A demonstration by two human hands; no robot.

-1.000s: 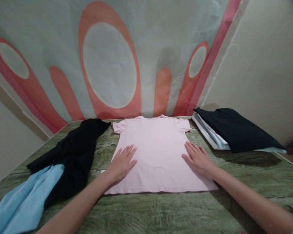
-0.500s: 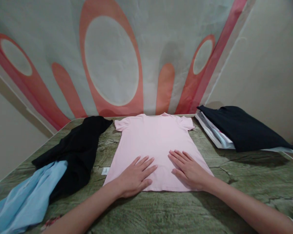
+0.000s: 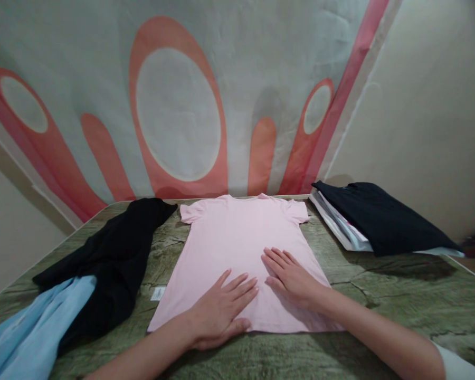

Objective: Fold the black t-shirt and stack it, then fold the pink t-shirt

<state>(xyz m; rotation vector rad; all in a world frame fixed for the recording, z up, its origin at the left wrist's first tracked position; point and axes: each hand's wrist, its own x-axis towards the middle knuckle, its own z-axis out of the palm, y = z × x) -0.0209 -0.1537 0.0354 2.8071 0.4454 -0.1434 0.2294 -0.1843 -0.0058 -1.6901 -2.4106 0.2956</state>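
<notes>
A pink short-sleeved T-shirt (image 3: 237, 237) lies spread flat on the table, its neckline toward the wall and its hem toward me. My left hand (image 3: 224, 309) rests on the lower left part of the shirt near the hem, palm down with fingers apart. Flat on the lower right part is my right hand (image 3: 288, 277), fingers stretched out. Neither hand grips the cloth. A small white label (image 3: 157, 294) sticks out from the shirt's left side.
To the left lie a crumpled black garment (image 3: 114, 264) and a light blue garment (image 3: 43, 322) partly over it. A stack of folded clothes with a black one (image 3: 383, 219) on top sits at the right. Behind the wood-patterned table (image 3: 380, 306) hangs a printed wall sheet (image 3: 241, 79).
My left hand has shifted slightly toward the hem, and my right hand has slid a little left on the shirt. The camera view has tilted up a bit.
</notes>
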